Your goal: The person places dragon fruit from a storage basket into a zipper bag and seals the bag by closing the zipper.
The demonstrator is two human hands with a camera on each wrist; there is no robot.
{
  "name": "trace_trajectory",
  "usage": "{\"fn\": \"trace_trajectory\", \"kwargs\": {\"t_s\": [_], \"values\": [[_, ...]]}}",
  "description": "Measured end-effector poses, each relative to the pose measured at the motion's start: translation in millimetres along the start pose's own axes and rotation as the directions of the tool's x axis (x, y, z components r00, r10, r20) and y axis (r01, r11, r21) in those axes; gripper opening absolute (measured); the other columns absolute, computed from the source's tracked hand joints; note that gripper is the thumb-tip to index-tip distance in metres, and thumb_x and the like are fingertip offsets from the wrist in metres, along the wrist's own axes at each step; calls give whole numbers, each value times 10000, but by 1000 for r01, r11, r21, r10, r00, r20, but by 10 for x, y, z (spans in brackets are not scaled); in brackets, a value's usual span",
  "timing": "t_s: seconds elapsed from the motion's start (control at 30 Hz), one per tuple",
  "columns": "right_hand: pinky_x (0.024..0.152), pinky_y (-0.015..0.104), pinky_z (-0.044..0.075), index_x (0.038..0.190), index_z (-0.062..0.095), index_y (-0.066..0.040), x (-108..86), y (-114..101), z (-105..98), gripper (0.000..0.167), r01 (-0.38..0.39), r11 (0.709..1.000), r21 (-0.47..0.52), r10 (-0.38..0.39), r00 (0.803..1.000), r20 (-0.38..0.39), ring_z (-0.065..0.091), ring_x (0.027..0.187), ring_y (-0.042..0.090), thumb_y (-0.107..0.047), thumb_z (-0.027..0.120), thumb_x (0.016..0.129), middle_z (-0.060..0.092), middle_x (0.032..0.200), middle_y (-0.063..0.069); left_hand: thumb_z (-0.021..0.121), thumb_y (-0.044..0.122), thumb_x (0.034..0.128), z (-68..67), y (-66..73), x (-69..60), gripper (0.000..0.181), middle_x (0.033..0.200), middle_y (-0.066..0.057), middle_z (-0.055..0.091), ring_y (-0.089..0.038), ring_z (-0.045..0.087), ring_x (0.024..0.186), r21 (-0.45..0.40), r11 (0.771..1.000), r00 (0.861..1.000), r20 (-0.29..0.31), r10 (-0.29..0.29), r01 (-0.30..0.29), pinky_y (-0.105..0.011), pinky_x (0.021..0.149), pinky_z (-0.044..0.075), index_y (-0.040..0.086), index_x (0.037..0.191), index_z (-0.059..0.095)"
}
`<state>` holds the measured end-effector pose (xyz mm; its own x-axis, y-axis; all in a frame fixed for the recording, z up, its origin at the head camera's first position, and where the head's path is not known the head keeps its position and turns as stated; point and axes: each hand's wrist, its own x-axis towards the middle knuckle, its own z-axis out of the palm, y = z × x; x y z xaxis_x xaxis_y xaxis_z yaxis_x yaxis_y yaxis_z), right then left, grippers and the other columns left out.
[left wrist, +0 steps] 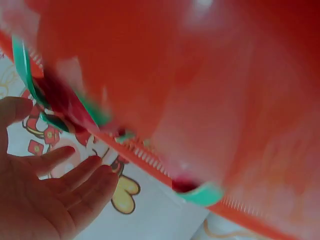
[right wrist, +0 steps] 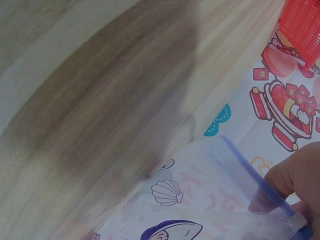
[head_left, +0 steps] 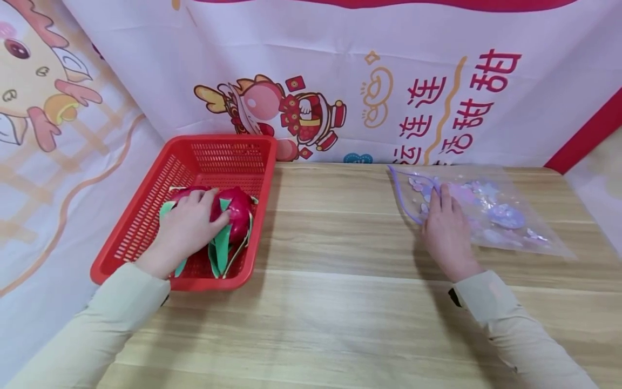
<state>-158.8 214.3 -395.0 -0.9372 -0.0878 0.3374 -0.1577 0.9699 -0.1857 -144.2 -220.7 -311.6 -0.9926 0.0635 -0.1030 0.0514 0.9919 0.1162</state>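
Note:
My left hand [head_left: 187, 229] is over a red plastic basket [head_left: 264, 208], at the shiny magenta toy dragon fruits [head_left: 240, 207] with green leaves that lie inside. The left wrist view shows that hand [left wrist: 55, 195] with fingers spread and nothing pinched between them; whether a fingertip touches a fruit is unclear. On the right of the table, my right hand [head_left: 449, 235] pinches the purple-zipped mouth of a clear zip bag [head_left: 507, 216] printed with shells and sea shapes. Thumb and finger sit around the zip strip [right wrist: 260, 175] in the right wrist view.
A wooden table [head_left: 340, 281] carries the basket at its left and the bag at its right. Behind it hangs a white printed cloth [head_left: 320, 48] with cartoon figures and red characters. Another printed cloth [head_left: 63, 178] borders the left side.

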Motion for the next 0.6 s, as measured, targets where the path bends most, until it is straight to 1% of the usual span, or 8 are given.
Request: {"fn": "trace_trajectory", "kwargs": {"t_s": [0.17, 0.27, 0.4, 0.5, 0.6], "values": [[950, 659, 409, 1382, 305, 180, 4, 0, 14, 617, -26, 1000, 16, 25, 1000, 18, 440, 1157, 572, 3, 527, 834, 298, 1448, 379, 571, 456, 893, 80, 33, 9, 814, 1370, -344, 382, -525, 417, 1219, -11, 999, 999, 39, -34, 34, -665, 902, 457, -49, 1456, 270], [949, 668, 405, 1388, 294, 176, 5, -1, 15, 625, -33, 999, 25, 33, 999, 28, 429, 1163, 577, 1, 526, 835, 284, 1456, 377, 586, 487, 875, 119, 47, 24, 869, 1367, -343, 377, -528, 424, 1204, -5, 999, 997, 63, -43, 44, -673, 896, 456, -57, 1460, 245], [963, 666, 396, 1391, 285, 179, -1, -5, 10, 639, -33, 999, 38, 32, 999, 26, 422, 1167, 582, 7, 530, 827, 278, 1458, 379, 590, 516, 860, 173, 61, 39, 921, 1379, -347, 366, -538, 416, 1209, 0, 999, 996, 68, -53, 53, -674, 895, 457, -60, 1468, 209], [970, 668, 390, 1398, 275, 177, -4, -10, 3, 646, -38, 998, 46, 37, 999, 36, 412, 1180, 582, 8, 524, 827, 267, 1465, 376, 614, 523, 836, 223, 74, 48, 982, 1399, -365, 336, -553, 385, 1232, -11, 997, 994, 76, -76, 77, -682, 889, 455, -58, 1480, 154], [980, 672, 380, 1408, 260, 173, -6, -15, 0, 646, -44, 998, 52, 41, 998, 53, 396, 1198, 585, 5, 516, 839, 251, 1474, 374, 659, 499, 807, 266, 88, 58, 1044, 1428, -383, 273, -572, 340, 1256, -52, 992, 989, 97, -112, 117, -701, 894, 435, -44, 1493, 89]]}}
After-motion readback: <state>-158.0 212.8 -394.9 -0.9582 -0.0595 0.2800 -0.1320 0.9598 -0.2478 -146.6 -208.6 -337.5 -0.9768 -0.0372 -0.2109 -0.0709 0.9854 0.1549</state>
